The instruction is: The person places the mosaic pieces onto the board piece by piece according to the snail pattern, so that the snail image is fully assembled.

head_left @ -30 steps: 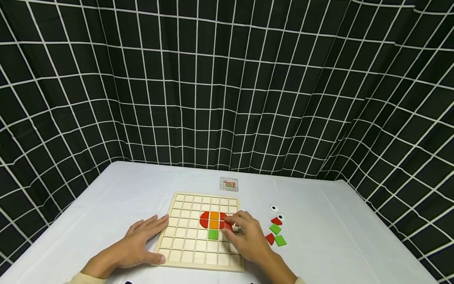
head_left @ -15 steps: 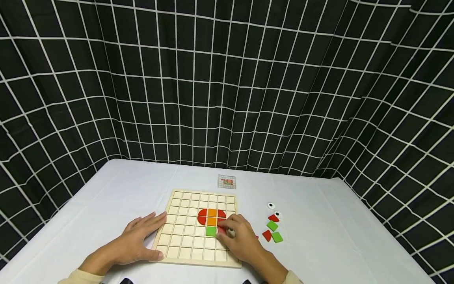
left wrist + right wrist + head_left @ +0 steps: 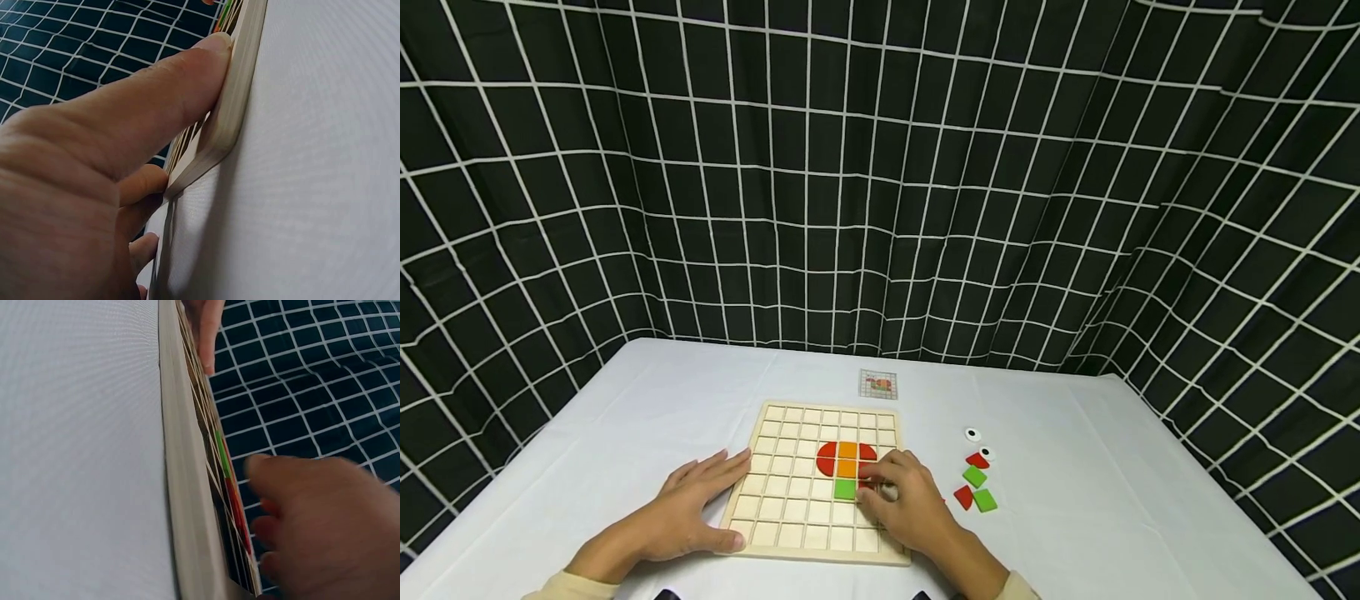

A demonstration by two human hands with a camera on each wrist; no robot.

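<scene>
A pale wooden grid board point(image 3: 786, 487) lies on the white table. My left hand point(image 3: 688, 510) rests spread along its left side, fingers straight at the edge; the left wrist view shows the thumb point(image 3: 187, 75) on the front rim. My right hand point(image 3: 908, 497) is over the board's right part, thumb and index finger at a red quarter-circle tile point(image 3: 866, 485) right of a green square tile point(image 3: 845, 489). That red tile is mostly hidden by the fingers. Behind the green square, orange square tiles point(image 3: 847, 459) sit between red rounded tiles point(image 3: 826, 458).
Right of the board lie white eye discs point(image 3: 973, 434), loose red quarter-circle tiles point(image 3: 964, 497) and green square tiles point(image 3: 975, 476). A small picture card point(image 3: 878, 384) lies behind the board. A black curtain with white grid lines point(image 3: 820, 208) encloses the table's back and sides.
My right hand has moved slightly towards the front and left, bringing the red quarter-circle tile down beside the green square. The left hand has stayed at the board's edge; the view shifted slightly.
</scene>
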